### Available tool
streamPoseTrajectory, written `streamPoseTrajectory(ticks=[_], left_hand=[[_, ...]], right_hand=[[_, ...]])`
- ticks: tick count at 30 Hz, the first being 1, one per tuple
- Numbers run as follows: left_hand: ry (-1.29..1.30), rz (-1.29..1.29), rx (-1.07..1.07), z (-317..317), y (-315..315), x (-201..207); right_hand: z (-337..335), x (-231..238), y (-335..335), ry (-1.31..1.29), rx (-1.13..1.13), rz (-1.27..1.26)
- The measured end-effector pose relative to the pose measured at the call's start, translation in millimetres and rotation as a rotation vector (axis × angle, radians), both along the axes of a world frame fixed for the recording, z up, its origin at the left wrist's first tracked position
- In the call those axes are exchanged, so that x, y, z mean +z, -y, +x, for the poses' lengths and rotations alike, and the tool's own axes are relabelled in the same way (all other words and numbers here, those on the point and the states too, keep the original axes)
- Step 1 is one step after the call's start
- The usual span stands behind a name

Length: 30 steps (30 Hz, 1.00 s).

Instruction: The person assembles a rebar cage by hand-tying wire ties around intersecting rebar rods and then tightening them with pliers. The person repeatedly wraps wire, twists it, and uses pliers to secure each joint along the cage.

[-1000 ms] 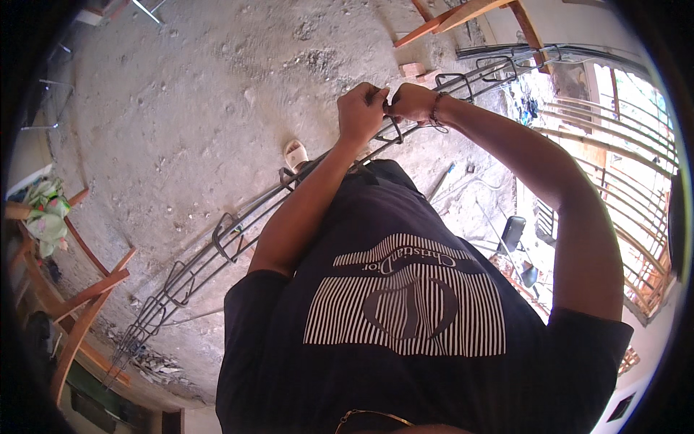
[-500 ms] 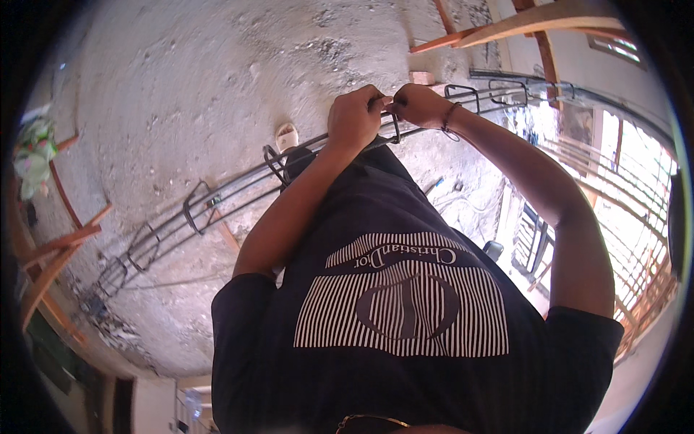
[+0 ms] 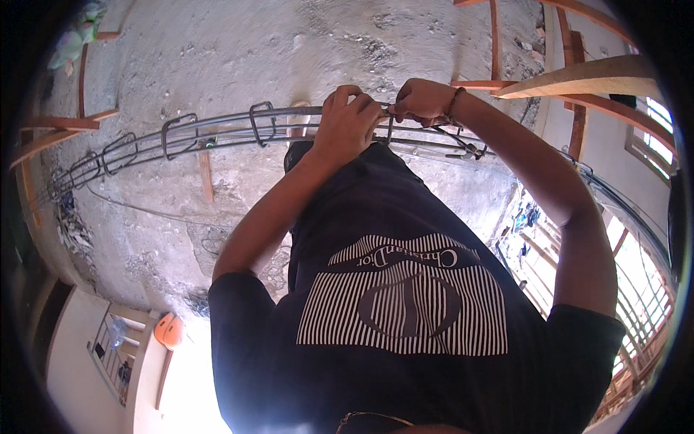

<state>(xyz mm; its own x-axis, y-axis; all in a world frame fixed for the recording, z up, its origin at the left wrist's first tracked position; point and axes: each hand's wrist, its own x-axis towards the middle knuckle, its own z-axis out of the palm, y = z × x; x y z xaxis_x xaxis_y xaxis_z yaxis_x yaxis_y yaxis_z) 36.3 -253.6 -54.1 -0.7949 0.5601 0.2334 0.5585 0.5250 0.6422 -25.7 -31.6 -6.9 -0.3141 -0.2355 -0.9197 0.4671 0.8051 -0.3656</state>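
A long cage of thin steel rebar (image 3: 224, 129) with square stirrups (image 3: 178, 136) runs across in front of my body. My left hand (image 3: 345, 124) is closed over its bars, fingertips at a stirrup (image 3: 390, 130). My right hand (image 3: 425, 101) pinches at the top of that same stirrup, its fingertips almost touching the left ones. What lies between the right fingers is too small to make out. Just below the right wrist a dark metal tool, perhaps pincers (image 3: 468, 150), shows beside the bars; whether the hand holds it is unclear.
Rough grey concrete floor (image 3: 238, 58) lies beneath the cage. Wooden braces stand at the left (image 3: 61, 130) and upper right (image 3: 578, 76). An orange helmet-like object (image 3: 169, 331) sits at the lower left, and a bar lattice (image 3: 640, 289) is at the right.
The view has turned, so the cage now lies more level. Both hands stay at the stirrup; the left has shifted its fingers. The dark tool below the right wrist now shows.
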Motion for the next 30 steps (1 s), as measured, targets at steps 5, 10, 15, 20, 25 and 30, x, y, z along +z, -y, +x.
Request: streamPoseTrajectory(ticks=[5,10,15,20,25,30], left_hand=[[-0.036,-0.054,-0.039,14.3,-3.3,-8.6],[-0.070,-0.048,-0.083,17.6,2.0,-8.3],[0.106,0.056,-0.199,-5.2,15.6,7.3],[0.587,-0.005,-0.236,-51.9,0.2,1.4],[0.708,-0.157,-0.335,-70.6,-6.8,-2.0],[0.563,-0.144,-0.358,-65.6,-12.7,0.5]], right_hand=[[-14.0,-1.8,5.4,-0.001,0.270,-0.033],[-15.0,-3.0,15.6,-0.026,0.242,-0.092],[-12.4,-0.3,25.9,-0.140,0.393,-0.024],[-9.5,3.7,35.5,-0.186,0.441,0.157],[-6.6,2.8,33.6,-0.158,0.210,0.082],[-7.0,5.0,34.2,-0.159,0.242,0.142]])
